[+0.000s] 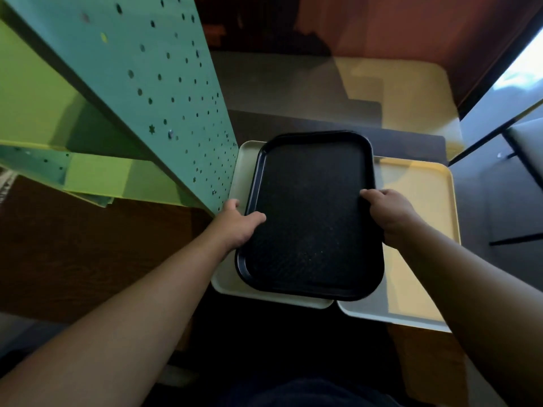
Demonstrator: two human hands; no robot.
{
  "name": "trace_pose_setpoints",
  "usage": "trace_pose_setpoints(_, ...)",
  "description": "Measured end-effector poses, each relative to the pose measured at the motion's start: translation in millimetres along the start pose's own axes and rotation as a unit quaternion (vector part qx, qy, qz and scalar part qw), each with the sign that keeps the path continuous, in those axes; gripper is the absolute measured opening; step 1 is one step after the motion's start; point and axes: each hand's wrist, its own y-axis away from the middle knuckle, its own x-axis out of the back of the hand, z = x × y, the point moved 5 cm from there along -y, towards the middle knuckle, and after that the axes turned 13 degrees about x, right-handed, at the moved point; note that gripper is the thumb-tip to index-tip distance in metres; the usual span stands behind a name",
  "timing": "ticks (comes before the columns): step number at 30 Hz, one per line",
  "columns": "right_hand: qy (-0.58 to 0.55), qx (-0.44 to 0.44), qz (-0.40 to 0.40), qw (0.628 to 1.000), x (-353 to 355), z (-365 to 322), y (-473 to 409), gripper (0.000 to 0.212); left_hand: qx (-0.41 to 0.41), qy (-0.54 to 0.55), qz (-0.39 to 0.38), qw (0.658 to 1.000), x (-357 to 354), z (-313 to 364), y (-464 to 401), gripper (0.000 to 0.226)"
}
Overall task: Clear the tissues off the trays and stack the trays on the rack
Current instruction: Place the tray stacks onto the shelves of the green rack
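black tray [311,218], both hands' grip, apparently lifted

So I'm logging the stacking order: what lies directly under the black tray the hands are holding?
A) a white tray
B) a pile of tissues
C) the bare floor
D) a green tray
A: the black tray, held by both hands, overlaps a white tray whose edges show at its left and bottom.

A tall teal perforated metal panel [164,92] stands close against the left side, just beside the pale grey plastic tray [235,277]. To the right, a cream rectangular plastic tray [423,201] lies flat; the dark tabletop [411,142] beyond is open.
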Motion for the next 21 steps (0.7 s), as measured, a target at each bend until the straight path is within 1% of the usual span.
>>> trace_pose_setpoints(2,0.004,-0.011,0.009,1.000,10.9,8.3,10.5,0.029,-0.006,0.008,-0.023,1.000,-1.2,0.4,5.1,0.079)
trace_pose_setpoints(5,0.010,-0.036,0.018,0.999,23.6,17.5,24.7,0.037,-0.010,0.064,-0.100,0.993,-4.9,3.5,15.9,0.081)
trace_pose_setpoints(7,0.004,-0.043,0.026,0.999,30.5,17.9,32.0,0.040,-0.021,0.098,-0.136,0.986,-2.8,4.7,24.9,0.078)
trace_pose_setpoints(10,0.006,-0.043,0.039,0.998,40.9,9.2,38.8,0.037,-0.038,0.091,-0.147,0.984,2.8,8.3,41.0,0.058)
trace_pose_setpoints(13,0.015,-0.027,0.009,0.999,49.3,-9.2,44.4,0.025,-0.059,0.070,-0.136,0.987,12.2,18.1,62.7,0.037)
trace_pose_setpoints(17,0.023,0.015,0.005,1.000,63.3,-35.1,49.0,0.014,-0.061,0.064,-0.158,0.984,29.3,29.3,95.9,0.027)
trace_pose_setpoints(20,0.014,0.023,-0.010,1.000,70.8,-46.0,56.7,0.021,-0.072,0.038,-0.177,0.981,42.4,38.3,121.3,0.014)
trace_pose_setpoints(21,0.018,0.031,-0.018,0.999,73.2,-50.5,61.6,0.022,-0.080,0.024,-0.176,0.981,48.0,41.5,130.1,0.015)
